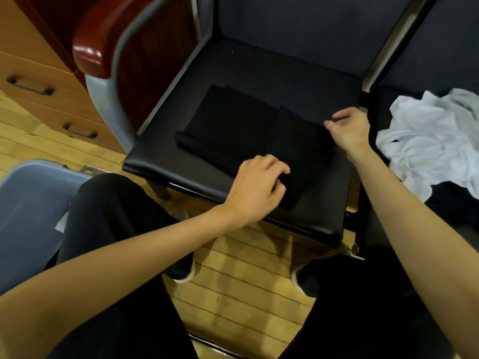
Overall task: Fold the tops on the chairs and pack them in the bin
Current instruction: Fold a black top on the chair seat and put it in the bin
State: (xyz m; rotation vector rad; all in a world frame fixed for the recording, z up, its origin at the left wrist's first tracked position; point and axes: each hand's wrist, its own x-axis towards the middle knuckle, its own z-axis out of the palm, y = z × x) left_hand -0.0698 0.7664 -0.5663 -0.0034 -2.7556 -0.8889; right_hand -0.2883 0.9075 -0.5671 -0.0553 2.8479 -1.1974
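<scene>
A black top (233, 125) lies partly folded into a flat strip on the seat of the black chair (197, 174) in front of me. My left hand (256, 187) grips the strip's near right end, fingers curled over the cloth. My right hand (348, 129) pinches the far right corner of the same top between thumb and fingers. A crumpled white top (435, 141) lies on the neighbouring chair at the right. The grey-blue bin (28, 203) stands on the floor at the lower left, its inside mostly out of view.
A red chair armrest (88, 53) on a grey metal frame rises left of the seat. Wooden drawers (39, 84) with dark handles stand at the far left. My legs in black trousers and my shoes rest on the wooden floor below the seat.
</scene>
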